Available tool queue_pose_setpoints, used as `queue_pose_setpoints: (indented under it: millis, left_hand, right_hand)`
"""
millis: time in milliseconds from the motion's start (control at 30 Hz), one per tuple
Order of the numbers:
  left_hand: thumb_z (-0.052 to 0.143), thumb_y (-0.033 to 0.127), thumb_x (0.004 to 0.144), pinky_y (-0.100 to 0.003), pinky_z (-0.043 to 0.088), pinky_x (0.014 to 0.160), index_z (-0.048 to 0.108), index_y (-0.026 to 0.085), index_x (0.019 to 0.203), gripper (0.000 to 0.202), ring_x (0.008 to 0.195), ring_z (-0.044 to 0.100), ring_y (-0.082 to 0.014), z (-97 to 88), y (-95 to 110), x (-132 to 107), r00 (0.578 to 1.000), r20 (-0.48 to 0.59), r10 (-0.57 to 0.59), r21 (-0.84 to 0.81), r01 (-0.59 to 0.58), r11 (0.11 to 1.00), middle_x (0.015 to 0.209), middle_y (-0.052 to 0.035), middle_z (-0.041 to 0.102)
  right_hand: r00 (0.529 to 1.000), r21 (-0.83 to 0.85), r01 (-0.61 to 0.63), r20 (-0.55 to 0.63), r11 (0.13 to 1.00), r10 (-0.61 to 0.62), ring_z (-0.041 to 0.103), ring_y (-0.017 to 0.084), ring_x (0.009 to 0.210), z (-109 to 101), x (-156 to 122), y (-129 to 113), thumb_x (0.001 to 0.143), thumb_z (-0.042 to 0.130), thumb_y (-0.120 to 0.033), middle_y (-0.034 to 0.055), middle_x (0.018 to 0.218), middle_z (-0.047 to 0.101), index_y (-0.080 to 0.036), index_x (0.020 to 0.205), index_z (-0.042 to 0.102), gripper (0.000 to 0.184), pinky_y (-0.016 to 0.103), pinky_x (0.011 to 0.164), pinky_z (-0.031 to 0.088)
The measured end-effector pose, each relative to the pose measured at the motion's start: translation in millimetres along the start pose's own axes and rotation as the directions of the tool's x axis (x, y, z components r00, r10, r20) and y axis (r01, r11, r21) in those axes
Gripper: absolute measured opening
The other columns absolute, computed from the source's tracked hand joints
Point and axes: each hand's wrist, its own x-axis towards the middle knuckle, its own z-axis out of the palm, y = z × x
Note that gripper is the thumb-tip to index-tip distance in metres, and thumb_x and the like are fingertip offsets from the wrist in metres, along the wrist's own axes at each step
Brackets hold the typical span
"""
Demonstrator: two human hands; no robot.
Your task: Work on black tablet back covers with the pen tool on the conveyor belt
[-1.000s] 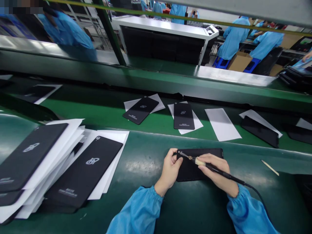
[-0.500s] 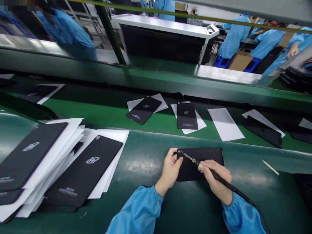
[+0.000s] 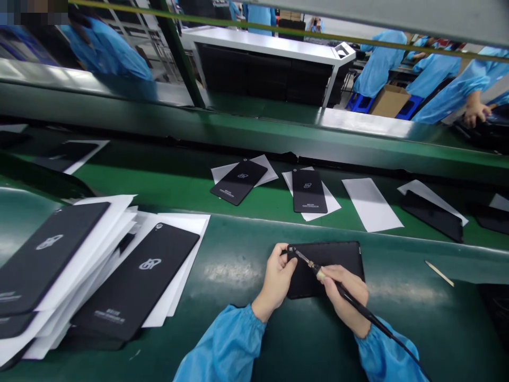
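A black phone body (image 3: 333,260) lies flat on the dark green bench in front of me. My left hand (image 3: 276,280) grips its left end, thumb and fingers closed on the edge. My right hand (image 3: 345,300) is closed round a corded soldering iron (image 3: 318,271), held like a pen. The iron's metal tip rests on the upper left corner of the phone, close to my left thumb. Its black cord runs back past my right sleeve.
Stacks of black back covers (image 3: 139,278) between white sheets lie at my left. On the green conveyor belt (image 3: 178,180) beyond ride more covers (image 3: 309,190) and white sheets (image 3: 371,204). A thin stick (image 3: 439,273) lies at right. People in blue coats work behind.
My right hand has drawn back toward me and the iron now stands steeper, its tip still at the phone's corner. The covers on the belt have drifted slightly to the right.
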Motion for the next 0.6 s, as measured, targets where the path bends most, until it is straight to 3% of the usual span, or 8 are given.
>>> queue_pose_setpoints:
  millis: [133,267,367,500,600]
  left_hand:
    - [0.074,0.029,0.080,-0.021,0.048,0.060,0.050,0.021,0.100,0.032,0.061,0.065,-0.0127,-0.1,0,1,1.000,-0.008,0.003,0.009,-0.003,1.000,0.075,0.0013,0.071]
    - [0.073,0.030,0.081,-0.024,0.050,0.062,0.049,0.022,0.101,0.032,0.063,0.067,-0.0145,1.9,0,1,1.000,-0.016,-0.008,0.012,0.009,1.000,0.075,0.0016,0.071]
    - [0.072,0.031,0.082,-0.024,0.051,0.065,0.049,0.022,0.100,0.031,0.067,0.069,-0.0154,3.4,1,0,1.000,0.001,-0.004,0.035,0.004,0.999,0.078,0.0007,0.072]
    - [0.076,0.035,0.080,-0.024,0.051,0.066,0.051,0.022,0.100,0.034,0.070,0.070,-0.0158,1.9,2,0,0.998,0.060,0.000,0.089,-0.005,0.996,0.082,-0.0009,0.074]
    - [0.076,0.038,0.081,-0.027,0.053,0.070,0.052,0.021,0.102,0.036,0.076,0.072,-0.0181,-1.1,1,3,0.989,0.145,-0.026,0.121,0.009,0.993,0.087,-0.0037,0.076]
  right_hand:
    - [0.999,0.013,0.024,0.022,1.000,-0.025,0.074,0.021,0.084,-6,-6,4,0.089,0.063,-0.006,0.0054,0.094,0.076,-0.022,0.106,0.073,0.025,0.033,0.076,0.060]
    - [0.999,0.030,0.022,-0.023,0.999,-0.022,0.074,0.024,0.091,-28,-2,16,0.092,0.063,-0.013,0.0071,0.103,0.076,-0.022,0.119,0.069,0.029,0.036,0.080,0.061]
    - [0.998,-0.134,0.037,-0.046,0.990,-0.044,0.075,0.024,0.097,-40,10,32,0.097,0.059,-0.016,0.0066,0.109,0.076,-0.024,0.132,0.063,0.036,0.038,0.087,0.061]
    - [0.986,-0.337,0.141,0.133,0.931,-0.101,0.069,0.026,0.110,-35,31,50,0.098,0.055,-0.017,0.0071,0.115,0.073,-0.027,0.119,0.070,0.027,0.044,0.100,0.054]
    - [0.951,-0.392,0.227,0.287,0.892,-0.116,0.067,0.024,0.100,-35,39,64,0.096,0.053,-0.014,0.0075,0.101,0.072,-0.025,0.109,0.071,0.025,0.041,0.091,0.054]
